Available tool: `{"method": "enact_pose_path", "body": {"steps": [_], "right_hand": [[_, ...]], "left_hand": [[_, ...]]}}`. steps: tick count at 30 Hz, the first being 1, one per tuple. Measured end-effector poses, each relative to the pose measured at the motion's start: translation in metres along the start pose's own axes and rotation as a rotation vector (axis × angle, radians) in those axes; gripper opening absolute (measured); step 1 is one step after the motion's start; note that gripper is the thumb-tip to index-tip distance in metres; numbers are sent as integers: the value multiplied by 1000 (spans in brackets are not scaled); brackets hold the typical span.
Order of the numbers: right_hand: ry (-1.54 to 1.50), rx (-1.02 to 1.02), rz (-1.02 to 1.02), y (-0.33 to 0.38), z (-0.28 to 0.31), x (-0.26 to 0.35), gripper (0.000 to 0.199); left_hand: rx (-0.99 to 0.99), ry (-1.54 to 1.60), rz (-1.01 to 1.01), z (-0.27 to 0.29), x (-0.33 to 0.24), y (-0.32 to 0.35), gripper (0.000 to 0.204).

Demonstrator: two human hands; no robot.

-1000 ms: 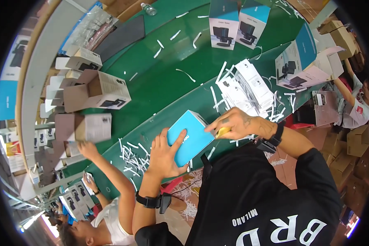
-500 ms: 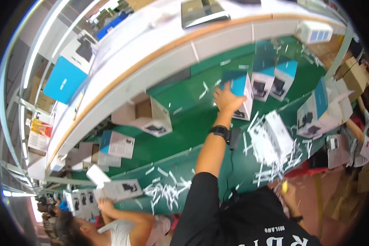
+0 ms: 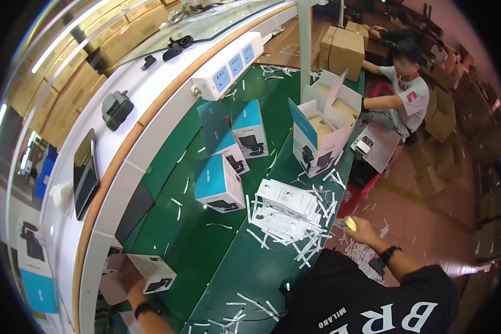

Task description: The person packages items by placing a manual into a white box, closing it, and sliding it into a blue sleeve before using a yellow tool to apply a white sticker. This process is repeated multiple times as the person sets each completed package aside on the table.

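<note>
Black bands (image 3: 389, 255) circle both wrists of the person near me. The left arm stretches forward from the bottom edge, and the left hand (image 3: 134, 288) is at the mouth of an open box (image 3: 158, 273). Its fingers are blurry and dim there, so I cannot tell how wide they are spread or if they have hold of anything. The right arm is bent out to the side, past the table edge, and the right hand (image 3: 363, 231) is curled snugly around a small yellow thing (image 3: 350, 224). The open box sits on the green table (image 3: 217, 284) at the left, pale outside and brown inside, with a picture of a black gadget on its side. Big white letters run over the person's black shirt (image 3: 367, 306). Thin paper strips (image 3: 312, 250) lie around a pile of white printed papers (image 3: 286, 197). Past the open box, three boxes (image 3: 220, 177) with blue tops stand close together, with black gadget pictures and tiny pale print on them. Further on is a bigger open box (image 3: 312, 147), then a white power strip (image 3: 228, 67), a co-worker (image 3: 409, 100) in a white shirt, and a brown carton (image 3: 342, 53).
</note>
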State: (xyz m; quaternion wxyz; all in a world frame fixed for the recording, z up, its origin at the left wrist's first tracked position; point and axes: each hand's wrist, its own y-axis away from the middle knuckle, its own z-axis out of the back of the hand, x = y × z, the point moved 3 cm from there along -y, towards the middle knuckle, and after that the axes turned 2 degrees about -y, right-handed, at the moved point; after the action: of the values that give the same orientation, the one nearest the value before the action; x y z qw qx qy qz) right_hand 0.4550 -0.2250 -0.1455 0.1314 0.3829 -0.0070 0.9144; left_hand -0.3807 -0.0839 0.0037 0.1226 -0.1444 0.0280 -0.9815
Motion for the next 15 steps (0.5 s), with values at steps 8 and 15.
{"method": "enact_pose_path", "body": {"steps": [8, 15], "right_hand": [[145, 178, 242, -156, -93, 143, 57], [368, 143, 150, -207, -156, 121, 69]], "left_hand": [[41, -56, -166, 7, -44, 122, 14], [-224, 334, -559, 110, -197, 262, 8]]}}
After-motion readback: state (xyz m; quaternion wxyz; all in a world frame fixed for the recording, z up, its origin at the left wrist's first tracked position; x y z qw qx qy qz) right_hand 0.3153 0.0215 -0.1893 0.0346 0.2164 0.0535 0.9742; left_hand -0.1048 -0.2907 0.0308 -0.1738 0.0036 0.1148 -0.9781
